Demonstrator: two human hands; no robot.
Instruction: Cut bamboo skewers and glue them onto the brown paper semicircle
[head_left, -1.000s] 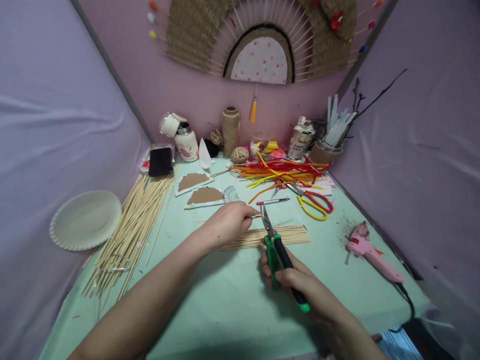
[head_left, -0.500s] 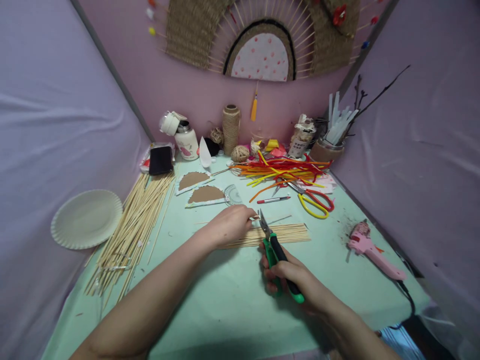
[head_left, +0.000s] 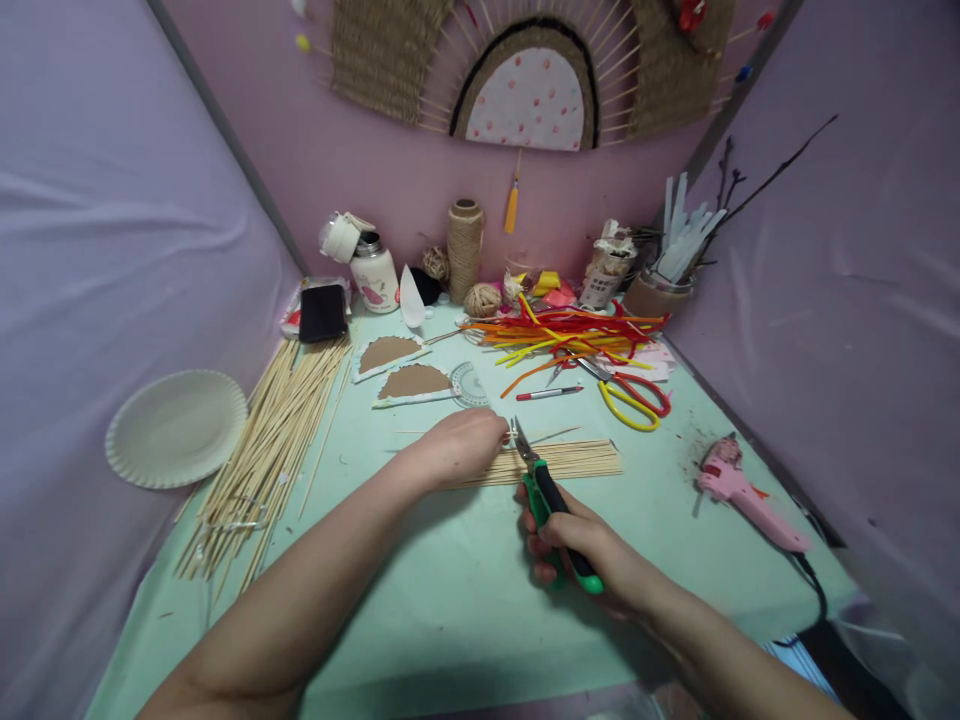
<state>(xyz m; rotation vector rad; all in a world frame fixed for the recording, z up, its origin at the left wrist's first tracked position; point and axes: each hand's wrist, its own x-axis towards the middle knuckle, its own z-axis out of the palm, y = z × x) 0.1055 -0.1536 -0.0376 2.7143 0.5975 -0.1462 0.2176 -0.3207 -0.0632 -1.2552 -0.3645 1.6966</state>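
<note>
My right hand (head_left: 559,540) is wrapped round green-and-black pliers (head_left: 551,495), whose jaws point up and away, close to the fingertips of my left hand (head_left: 469,445). Those left fingers are pinched on a thin wooden stick (head_left: 513,434) beside the jaws. Whether the jaws touch the stick is too small to tell. Under and beside my left hand lies a row of thin sticks (head_left: 577,459) on the pale green table (head_left: 450,610). Behind it are two brown half-round pieces with pale edges (head_left: 416,382) and a clear protractor (head_left: 469,385).
A loose heap of sticks (head_left: 281,435) and a paper plate (head_left: 176,430) are at the left. Scissors (head_left: 630,400), a pen (head_left: 550,393) and coloured strips (head_left: 570,335) lie behind my hands. At the right is a pink glue gun (head_left: 750,500) with a cord.
The pliers' handles have come closer together in my right hand, and the jaws have shifted slightly left. My left hand stays nearly in place. The whole view has shifted a little.
</note>
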